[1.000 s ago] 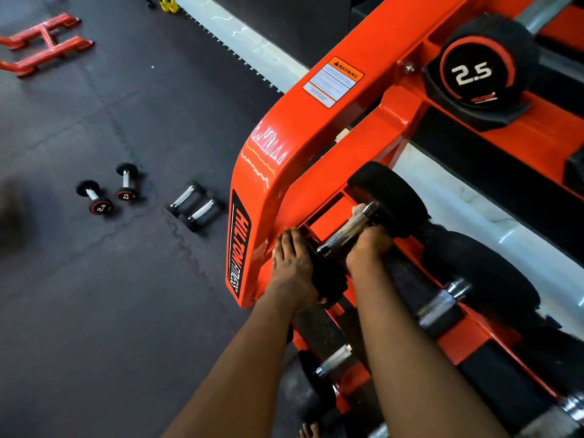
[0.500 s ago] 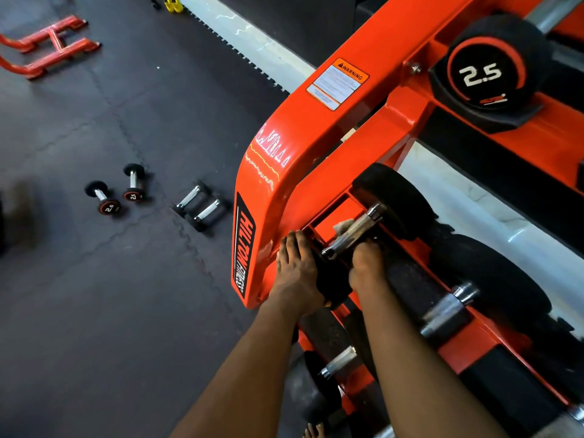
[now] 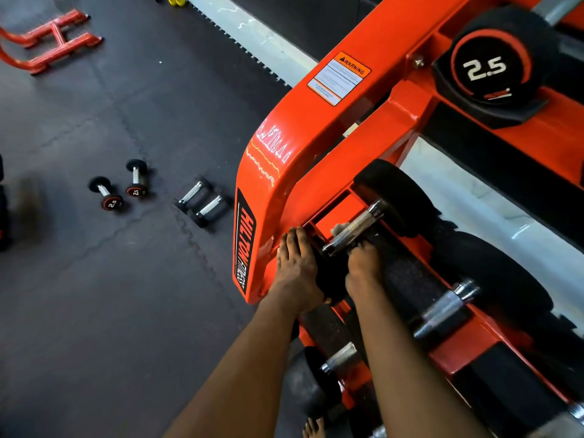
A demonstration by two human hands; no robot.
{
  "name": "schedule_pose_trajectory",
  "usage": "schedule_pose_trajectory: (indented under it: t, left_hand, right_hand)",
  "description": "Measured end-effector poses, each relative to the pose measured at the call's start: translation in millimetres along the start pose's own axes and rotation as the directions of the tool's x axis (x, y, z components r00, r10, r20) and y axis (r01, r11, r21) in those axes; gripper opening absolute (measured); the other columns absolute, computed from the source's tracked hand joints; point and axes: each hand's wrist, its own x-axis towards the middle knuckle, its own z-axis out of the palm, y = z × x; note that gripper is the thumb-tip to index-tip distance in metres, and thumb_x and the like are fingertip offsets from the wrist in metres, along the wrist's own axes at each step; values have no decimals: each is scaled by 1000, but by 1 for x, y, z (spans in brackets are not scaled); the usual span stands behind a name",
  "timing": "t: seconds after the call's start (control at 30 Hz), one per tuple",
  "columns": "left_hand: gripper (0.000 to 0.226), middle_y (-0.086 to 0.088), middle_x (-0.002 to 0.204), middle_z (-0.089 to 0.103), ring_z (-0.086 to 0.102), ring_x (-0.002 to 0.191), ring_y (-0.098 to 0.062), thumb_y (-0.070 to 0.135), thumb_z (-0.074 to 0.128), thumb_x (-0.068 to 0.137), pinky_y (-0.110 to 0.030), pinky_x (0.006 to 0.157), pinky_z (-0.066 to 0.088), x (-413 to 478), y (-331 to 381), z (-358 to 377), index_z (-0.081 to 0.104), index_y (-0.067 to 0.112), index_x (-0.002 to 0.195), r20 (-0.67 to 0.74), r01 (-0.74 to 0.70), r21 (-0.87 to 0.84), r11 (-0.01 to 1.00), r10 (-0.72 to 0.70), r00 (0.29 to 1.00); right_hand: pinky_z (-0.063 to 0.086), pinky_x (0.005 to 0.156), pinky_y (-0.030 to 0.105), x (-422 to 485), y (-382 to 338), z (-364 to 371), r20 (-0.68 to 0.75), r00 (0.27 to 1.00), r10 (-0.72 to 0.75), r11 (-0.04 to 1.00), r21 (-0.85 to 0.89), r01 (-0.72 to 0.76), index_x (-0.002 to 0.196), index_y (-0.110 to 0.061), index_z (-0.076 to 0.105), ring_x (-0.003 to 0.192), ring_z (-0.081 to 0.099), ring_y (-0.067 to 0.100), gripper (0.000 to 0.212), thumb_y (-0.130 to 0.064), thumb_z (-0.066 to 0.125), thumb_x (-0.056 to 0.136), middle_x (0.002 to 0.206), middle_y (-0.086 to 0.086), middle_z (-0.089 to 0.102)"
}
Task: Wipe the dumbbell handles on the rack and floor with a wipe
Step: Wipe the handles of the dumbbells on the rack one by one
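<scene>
An orange dumbbell rack fills the right side. At its left end lies a black dumbbell with a knurled chrome handle. My right hand curls round the near end of that handle with a pale wipe, which peeks out under the bar. My left hand rests with straight fingers on the dumbbell's near black head. On the dark floor lie two small 2.5 dumbbells and a darker pair with chrome handles.
More dumbbells sit along the rack, one handle just right of my right arm and another on the lower shelf. A 2.5 dumbbell sits on the upper shelf. A red metal frame lies far left.
My right hand has slid with the wipe down the chrome handle towards me, baring most of the bar. My left hand has stayed on the dumbbell head.
</scene>
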Motion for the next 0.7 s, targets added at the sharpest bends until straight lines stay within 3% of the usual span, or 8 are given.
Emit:
schedule_pose_trajectory:
  t: [0.1, 0.17, 0.23, 0.3, 0.37, 0.47, 0.57, 0.7]
  left_hand:
    - [151, -22, 163, -22, -21, 151, -39, 35, 93, 65, -44, 125, -8, 0, 0, 0, -24, 1, 153, -3, -2, 2, 1000, 2, 1000]
    - [151, -22, 163, -22, -21, 151, -39, 36, 94, 65, -45, 125, -7, 2, 0, 1, -24, 1, 153, -4, -3, 5, 1000, 3, 1000]
    - [151, -21, 164, -21, -21, 151, -38, 36, 94, 65, -45, 125, -7, 0, 1, 1, -24, 2, 153, -9, 3, 6, 1000, -3, 1000]
    - [151, -21, 164, -20, -20, 152, -38, 37, 94, 64, -44, 125, -8, 1, 0, 2, -22, 2, 154, -17, 11, 16, 1000, -11, 1000]
    - [151, -22, 164, -18, -18, 152, -39, 37, 94, 63, -45, 125, -7, 2, 0, 3, -21, 1, 154, -28, 15, 24, 1000, -15, 1000]
    - [150, -22, 164, -16, -17, 152, -39, 36, 94, 64, -45, 125, -6, 2, 2, 3, -20, 1, 154, -31, 18, 18, 1000, -17, 999]
    - [150, -21, 165, -15, -17, 153, -37, 36, 94, 64, -44, 125, -6, 3, 2, 3, -20, 2, 155, -30, 26, 7, 1000, -26, 999]
    - [153, -20, 164, -19, -20, 152, -36, 38, 95, 63, -43, 124, -8, 3, 2, 3, -23, 4, 155, -18, 42, 27, 999, -41, 999]
  right_hand:
    - [55, 74, 36, -1, 1, -21, -69, 996, -48, 903, -430, 14, 76, -13, 68, 91, 68, 32, 27, -2, 49, 91, 88, 9, 70]
    - [53, 71, 33, -15, -9, -24, -103, 966, -236, 763, -636, 118, 87, -11, 72, 88, 68, 30, 20, 0, 55, 87, 90, 12, 71]
    - [54, 77, 32, -33, -22, -15, -12, 828, -560, 542, -762, 355, 108, -12, 73, 95, 67, 26, 38, 8, 56, 81, 102, 11, 72]
    - [53, 91, 32, -28, -28, -6, 197, 597, -778, 306, -710, 634, 117, -12, 71, 103, 65, 19, 47, 10, 52, 80, 111, 7, 71]
    - [50, 95, 34, -7, -38, -4, 451, 510, -732, 87, -682, 726, 109, -9, 73, 105, 64, 21, 38, 1, 48, 82, 107, 7, 71]
    - [47, 93, 34, 12, -41, -16, 830, 470, -301, -317, -552, 771, 100, -12, 75, 97, 65, 23, 31, -14, 49, 83, 100, 6, 72]
    - [49, 92, 34, 14, -43, -31, 959, 248, -140, -335, -281, 899, 102, -12, 74, 96, 65, 18, 34, -23, 48, 82, 102, 4, 72]
    - [40, 107, 35, 23, -64, -50, 828, 446, -342, -527, -561, 638, 122, -4, 63, 119, 56, 25, 45, -3, 37, 86, 123, 12, 63]
